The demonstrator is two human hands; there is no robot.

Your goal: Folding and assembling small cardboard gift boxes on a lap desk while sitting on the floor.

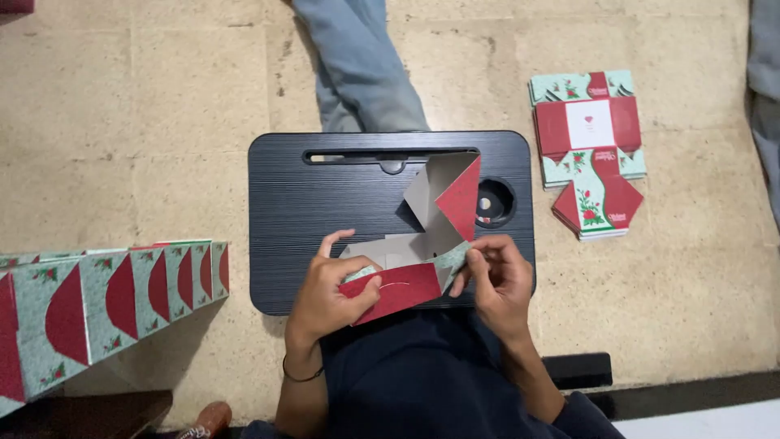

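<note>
Two bare hands work a half-folded cardboard box, red and pale green outside and grey inside, over the near edge of a black lap desk. One flap stands up above the desk. The left hand grips the red front panel, thumb on top and fingers curled under. The right hand pinches the green corner flap between thumb and fingertips. Folded boxes stand in a row at left; a stack of flat cartons lies on the tiled floor at right.
</note>
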